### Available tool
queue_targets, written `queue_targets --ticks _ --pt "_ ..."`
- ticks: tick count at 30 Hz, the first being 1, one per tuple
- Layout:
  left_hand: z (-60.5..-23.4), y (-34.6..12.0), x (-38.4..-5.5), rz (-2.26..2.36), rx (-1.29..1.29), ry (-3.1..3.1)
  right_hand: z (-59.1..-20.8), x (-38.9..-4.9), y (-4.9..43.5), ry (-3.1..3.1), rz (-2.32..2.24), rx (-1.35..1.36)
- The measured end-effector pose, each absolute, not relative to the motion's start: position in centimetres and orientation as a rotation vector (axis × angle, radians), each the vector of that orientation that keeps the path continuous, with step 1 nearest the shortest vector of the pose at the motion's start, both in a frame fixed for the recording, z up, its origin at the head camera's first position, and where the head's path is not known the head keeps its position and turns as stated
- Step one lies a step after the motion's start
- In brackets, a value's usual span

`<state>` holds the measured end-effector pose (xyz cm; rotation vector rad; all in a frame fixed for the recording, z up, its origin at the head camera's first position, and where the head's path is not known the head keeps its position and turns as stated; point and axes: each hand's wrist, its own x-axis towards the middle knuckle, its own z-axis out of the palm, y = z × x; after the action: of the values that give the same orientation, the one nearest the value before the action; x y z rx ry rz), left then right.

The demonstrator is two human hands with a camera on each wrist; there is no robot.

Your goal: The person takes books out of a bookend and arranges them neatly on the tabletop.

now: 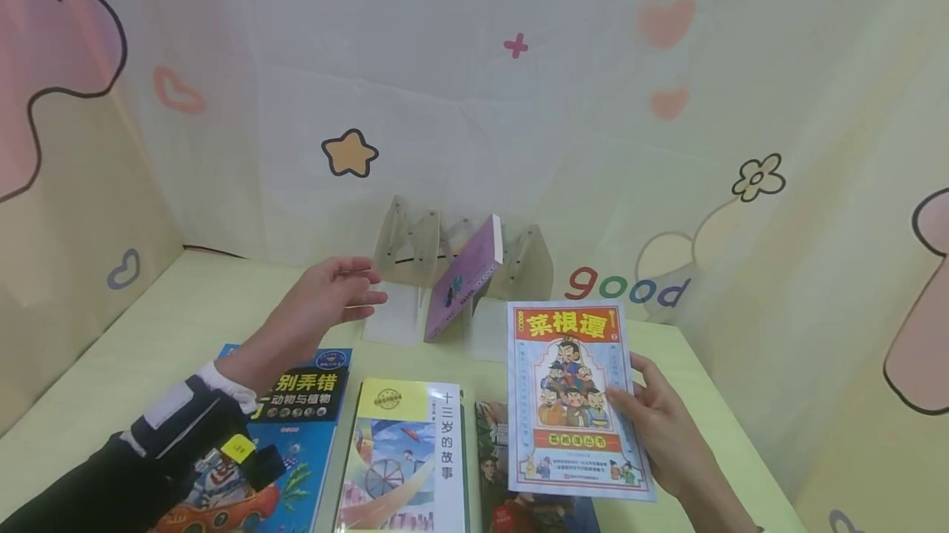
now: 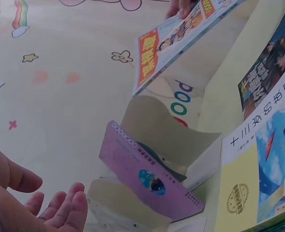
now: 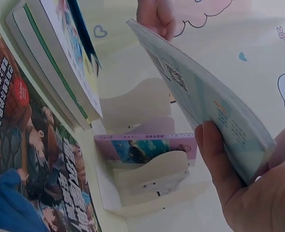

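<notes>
My right hand [image 1: 660,422] grips a white-and-red paperback book [image 1: 567,401] by its right edge, thumb on the illustrated front cover. In the right wrist view the fingers support its pale back cover [image 3: 215,106]. My left hand [image 1: 334,298] is held out with fingers extended and nothing in it, left of the rack. A purple book [image 1: 467,282] leans tilted in the beige book rack [image 1: 537,265] at the back of the table. In the left wrist view, the left hand [image 2: 40,203] is beside that purple book [image 2: 149,179].
In front lie a blue picture book [image 1: 296,442] under the left forearm, a stack topped by a yellow-and-white book [image 1: 404,459], and a dark-covered book [image 1: 537,512] partly beneath the held one. A patterned cloth [image 1: 460,105] hangs behind the pale yellow table [image 1: 708,376].
</notes>
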<state>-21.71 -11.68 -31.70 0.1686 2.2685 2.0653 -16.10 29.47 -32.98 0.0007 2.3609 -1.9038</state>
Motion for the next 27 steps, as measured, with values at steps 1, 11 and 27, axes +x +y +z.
queue_targets --ticks 1,11,27 --pt "-31.6 -11.9 -22.0 2.067 0.154 2.282 -33.0 -16.0 29.7 2.362 -1.898 0.004" --pt "-31.2 -13.0 -24.7 2.000 0.104 2.540 -33.5 -15.4 31.4 2.324 -1.853 0.122" --pt "-32.0 -12.7 -28.3 1.743 0.173 2.783 -37.0 -14.6 32.1 2.158 -1.816 0.083"
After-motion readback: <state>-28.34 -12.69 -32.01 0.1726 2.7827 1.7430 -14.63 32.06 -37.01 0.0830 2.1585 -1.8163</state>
